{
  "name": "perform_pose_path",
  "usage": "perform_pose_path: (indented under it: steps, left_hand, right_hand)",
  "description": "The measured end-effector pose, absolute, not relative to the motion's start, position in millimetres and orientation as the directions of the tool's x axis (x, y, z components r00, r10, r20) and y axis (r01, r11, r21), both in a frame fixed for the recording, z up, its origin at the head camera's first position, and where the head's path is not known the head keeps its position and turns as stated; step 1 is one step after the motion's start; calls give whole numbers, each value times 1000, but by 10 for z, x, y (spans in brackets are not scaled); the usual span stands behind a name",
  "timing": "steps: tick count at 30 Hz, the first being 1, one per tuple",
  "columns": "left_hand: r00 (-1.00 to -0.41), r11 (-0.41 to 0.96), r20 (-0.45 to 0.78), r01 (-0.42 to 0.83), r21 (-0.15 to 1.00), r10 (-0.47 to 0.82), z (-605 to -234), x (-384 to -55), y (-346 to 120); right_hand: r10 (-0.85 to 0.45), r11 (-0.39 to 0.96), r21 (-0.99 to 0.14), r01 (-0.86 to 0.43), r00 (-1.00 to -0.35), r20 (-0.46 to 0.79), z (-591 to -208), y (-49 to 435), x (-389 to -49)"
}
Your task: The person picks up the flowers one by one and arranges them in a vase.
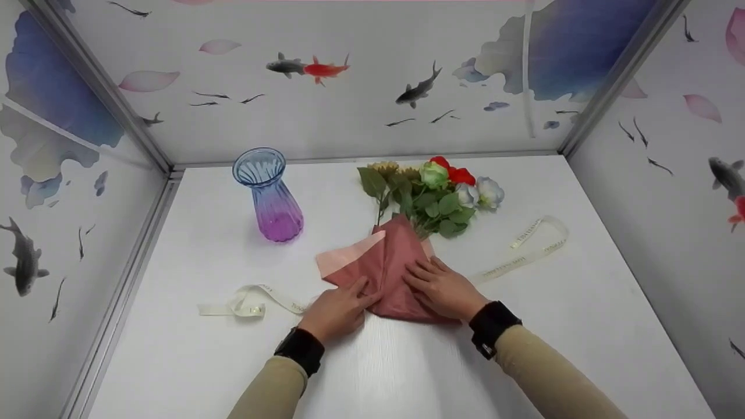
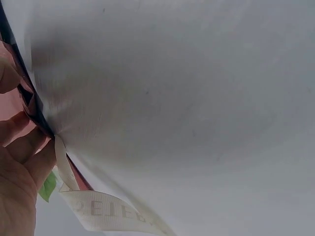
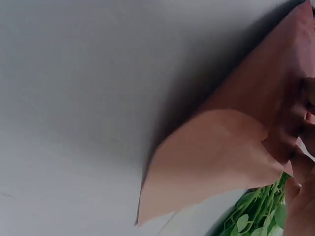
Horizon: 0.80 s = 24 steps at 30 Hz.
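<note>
**While left hand (image 1: 337, 311) pinches paper (image 1: 396, 273), right hand (image 1: 445, 291) lies on it**

Paper is the reference for everything below; it sits mid-table, with the table (image 1: 372, 372) white all round.

Nearest: tan sleeves (image 1: 270, 387), one each side on the near side of paper, with black bands (image 1: 300, 352) at both wrists.

Left hand: thumb and fingers closed on paper's near-left edge, gripping a crease.
Right hand: fingers extended and a bit spread, pressing on paper's right half. No grip.

Paper itself: dark pink, folded, pale pink inner face turned out at the upper left. Far end comes to a point over the stems.

Ribbon (image 1: 215, 310): cream, lettered. One length loops left of paper and runs in by the left hand; another curls off to the right. Middle hidden.

Flowers (image 1: 434, 176): just beyond paper, lying on the table, stems running in under its tip. Red, green, pale blue and yellowish heads, green leaves.

Vase (image 1: 276, 203): upright, beyond paper to the left, clear of it. Blue top, purple base.

Farthest: back wall (image 1: 361, 116), well past paper, printed with fish.
</note>
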<state>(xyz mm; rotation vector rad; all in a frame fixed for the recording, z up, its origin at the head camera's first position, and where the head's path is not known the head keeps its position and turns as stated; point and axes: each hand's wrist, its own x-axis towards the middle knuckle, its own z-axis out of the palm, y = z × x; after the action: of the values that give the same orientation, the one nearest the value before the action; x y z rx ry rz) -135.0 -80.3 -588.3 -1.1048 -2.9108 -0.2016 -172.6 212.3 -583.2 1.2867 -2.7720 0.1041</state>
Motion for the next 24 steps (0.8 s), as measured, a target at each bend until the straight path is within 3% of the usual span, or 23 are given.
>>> perform_pose_path:
  steps: [7, 18, 24]
  left_hand:
    - [-736, 730, 106, 677, 97, 669, -5889, -1361, -794]
    - [-725, 717, 96, 689, 106, 682, -5882, -1386, -772]
    - [-701, 701, 110, 712, 41, 705, -5894, -1403, -767]
  right_hand:
    - [-756, 651, -72, -756, -653, 26, -5987, 2172, -1636]
    - [-820, 561, 11, -828, -554, 144, -5999, 2073, -1534]
    - [-809, 576, -131, -807, -585, 45, -6043, 2076, -1477]
